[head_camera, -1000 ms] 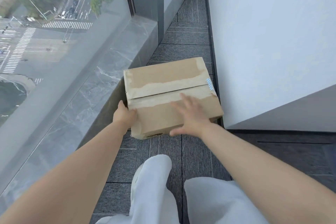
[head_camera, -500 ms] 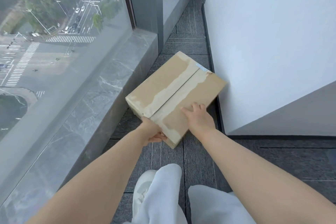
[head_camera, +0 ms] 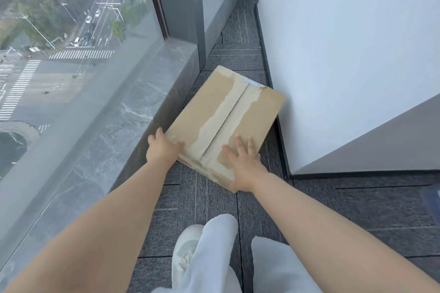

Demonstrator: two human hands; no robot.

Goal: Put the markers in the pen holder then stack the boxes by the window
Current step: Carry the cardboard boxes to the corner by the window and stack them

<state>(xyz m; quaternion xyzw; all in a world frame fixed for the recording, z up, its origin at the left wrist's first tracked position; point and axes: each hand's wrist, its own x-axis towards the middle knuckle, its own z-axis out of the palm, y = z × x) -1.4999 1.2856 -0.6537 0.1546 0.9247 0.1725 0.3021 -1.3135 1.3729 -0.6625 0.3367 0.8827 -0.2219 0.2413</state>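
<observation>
Beside the sill (head_camera: 142, 112), left hand (head_camera: 162, 150) grips box (head_camera: 226, 112), right hand (head_camera: 245, 166) presses.

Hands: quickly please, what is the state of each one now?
Left hand: grips a corner of the brown cardboard box.
Right hand: open, flat on its top.

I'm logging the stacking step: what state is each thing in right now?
cardboard box: flaps closed, surface torn along the seam, flat on the carpet, askew between sill and wall.
left hand: grips the box's near left corner.
right hand: flat on the box top, fingers spread.
</observation>
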